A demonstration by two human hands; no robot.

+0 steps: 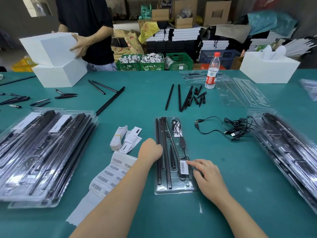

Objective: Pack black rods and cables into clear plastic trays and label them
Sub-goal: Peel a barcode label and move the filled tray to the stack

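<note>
On the worktop [137, 103] centre, we see the tray [173, 189] with rods and cable; left hand [151, 149] curled at its edge, grip unclear; right hand [208, 179] fingers straight, pressing the barcode label [183, 167].

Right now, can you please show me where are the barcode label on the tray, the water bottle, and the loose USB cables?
barcode label [184, 167]: head view, middle of the white sticker.
water bottle [212, 71]: head view, clear body above its red wrapper.
loose USB cables [237, 125]: head view, tangled middle of the bundle.
</note>
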